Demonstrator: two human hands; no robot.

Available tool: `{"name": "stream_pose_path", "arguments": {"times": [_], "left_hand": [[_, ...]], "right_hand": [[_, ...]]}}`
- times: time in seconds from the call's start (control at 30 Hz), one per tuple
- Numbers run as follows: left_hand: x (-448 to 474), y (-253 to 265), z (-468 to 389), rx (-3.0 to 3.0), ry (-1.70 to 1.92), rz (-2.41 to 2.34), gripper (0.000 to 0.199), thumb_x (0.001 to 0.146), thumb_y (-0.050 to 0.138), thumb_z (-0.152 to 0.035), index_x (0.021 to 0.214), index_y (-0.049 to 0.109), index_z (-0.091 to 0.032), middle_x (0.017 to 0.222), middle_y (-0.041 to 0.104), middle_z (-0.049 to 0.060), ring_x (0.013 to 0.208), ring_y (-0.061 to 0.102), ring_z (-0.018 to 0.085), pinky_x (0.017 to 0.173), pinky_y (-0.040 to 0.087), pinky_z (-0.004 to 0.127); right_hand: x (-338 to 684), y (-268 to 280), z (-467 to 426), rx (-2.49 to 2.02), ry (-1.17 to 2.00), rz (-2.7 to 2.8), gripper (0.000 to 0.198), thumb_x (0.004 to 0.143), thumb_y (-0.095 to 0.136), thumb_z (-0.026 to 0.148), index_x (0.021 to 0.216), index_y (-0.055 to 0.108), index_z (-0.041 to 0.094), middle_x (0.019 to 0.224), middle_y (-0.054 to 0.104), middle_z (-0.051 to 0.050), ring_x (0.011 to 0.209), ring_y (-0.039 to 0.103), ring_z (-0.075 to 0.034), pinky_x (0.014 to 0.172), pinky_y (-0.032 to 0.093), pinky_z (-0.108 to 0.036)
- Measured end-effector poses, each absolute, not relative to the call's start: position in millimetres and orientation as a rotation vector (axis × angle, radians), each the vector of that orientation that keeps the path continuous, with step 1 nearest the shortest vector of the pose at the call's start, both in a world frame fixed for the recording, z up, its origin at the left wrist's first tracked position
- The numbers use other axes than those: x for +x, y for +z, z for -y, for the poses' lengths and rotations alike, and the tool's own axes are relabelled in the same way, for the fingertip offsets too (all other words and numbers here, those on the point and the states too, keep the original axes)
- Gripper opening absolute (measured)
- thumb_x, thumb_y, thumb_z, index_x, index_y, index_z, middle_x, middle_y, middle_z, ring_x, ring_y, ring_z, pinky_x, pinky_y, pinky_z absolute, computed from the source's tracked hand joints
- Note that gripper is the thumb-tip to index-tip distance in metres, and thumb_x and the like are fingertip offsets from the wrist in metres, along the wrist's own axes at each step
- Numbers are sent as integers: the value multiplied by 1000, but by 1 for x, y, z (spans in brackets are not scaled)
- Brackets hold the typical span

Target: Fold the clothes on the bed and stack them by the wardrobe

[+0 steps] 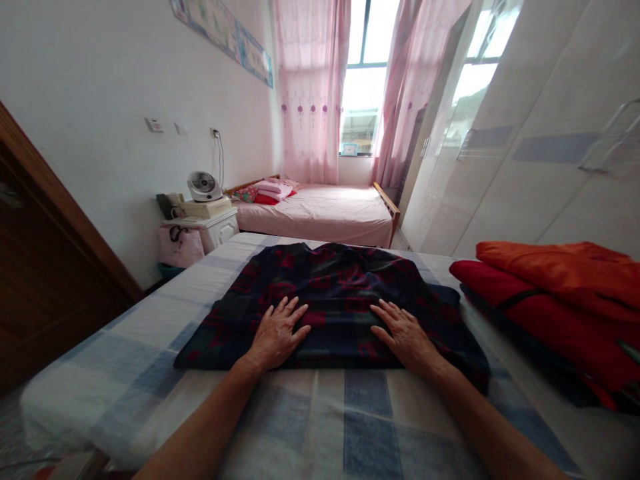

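A dark garment or cloth (330, 280) with navy, green and dark red patches lies spread on the bed (325, 413), its near edge running straight across; I cannot tell its exact kind. My left hand (281, 333) rests palm down on its near left part, fingers spread. On the near right part, my right hand (403, 333) lies flat too, fingers apart and pointing inward. Neither hand grips the fabric. Some soft creases show at the far side of the cloth.
Folded clothes are piled at the right, with an orange garment (560, 270) over a red one (540, 303). Beyond stands a second bed (330, 210) with pink bedding. A small fan (204, 185) sits on a white nightstand (223, 227). White wardrobes (540, 187) line the right side.
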State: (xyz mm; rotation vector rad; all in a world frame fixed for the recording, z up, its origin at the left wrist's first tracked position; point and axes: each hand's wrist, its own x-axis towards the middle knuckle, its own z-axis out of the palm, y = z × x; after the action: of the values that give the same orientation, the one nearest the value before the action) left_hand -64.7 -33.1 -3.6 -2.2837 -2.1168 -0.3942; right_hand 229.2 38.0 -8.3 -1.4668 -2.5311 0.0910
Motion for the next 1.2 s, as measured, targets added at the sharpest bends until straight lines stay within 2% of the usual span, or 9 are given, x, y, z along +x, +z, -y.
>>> {"name": "stream_pose_path", "arguments": {"times": [0.7,0.8,0.87,0.97,1.1,1.2], "left_hand": [[-64,-4,34,-2289,-404,2109,52,87,36,-53,134,42,-30,145,35,2,137,26,27,109,24,50],[-57,4,38,-2225,-419,2124,50,88,39,-48,132,46,-25,144,37,6,136,26,28,108,24,51],[-50,14,41,-2249,-435,2026,46,87,42,-44,129,49,-24,143,39,7,136,26,28,109,22,52],[-43,32,33,-2486,-421,1722,42,87,44,-44,126,50,-29,142,41,5,136,28,25,110,21,51],[-49,41,-5,-2670,-325,1630,44,89,36,-48,128,47,-30,140,43,5,131,36,24,106,29,48],[-63,32,-44,-2689,-280,1671,43,90,35,-49,126,50,-32,138,46,3,128,41,22,105,31,44]], "right_hand": [[229,-11,-38,-1453,72,2527,54,90,33,53,138,38,29,146,27,0,136,24,-19,112,23,-41],[230,-12,-39,-1466,85,2520,54,90,34,53,138,38,28,146,27,0,137,24,-20,112,23,-42],[230,-6,-39,-1464,114,2516,53,90,36,50,137,40,26,146,28,-1,136,26,-20,111,25,-42],[224,14,-40,-1394,129,2510,49,90,38,44,135,44,24,146,27,-3,134,30,-20,109,29,-39],[202,40,-51,-1201,151,2579,46,92,34,45,131,47,25,139,40,-2,133,32,-18,109,29,-39],[183,37,-75,-1074,218,2713,43,93,31,47,124,53,27,133,47,-1,128,37,-17,104,33,-38]]}}
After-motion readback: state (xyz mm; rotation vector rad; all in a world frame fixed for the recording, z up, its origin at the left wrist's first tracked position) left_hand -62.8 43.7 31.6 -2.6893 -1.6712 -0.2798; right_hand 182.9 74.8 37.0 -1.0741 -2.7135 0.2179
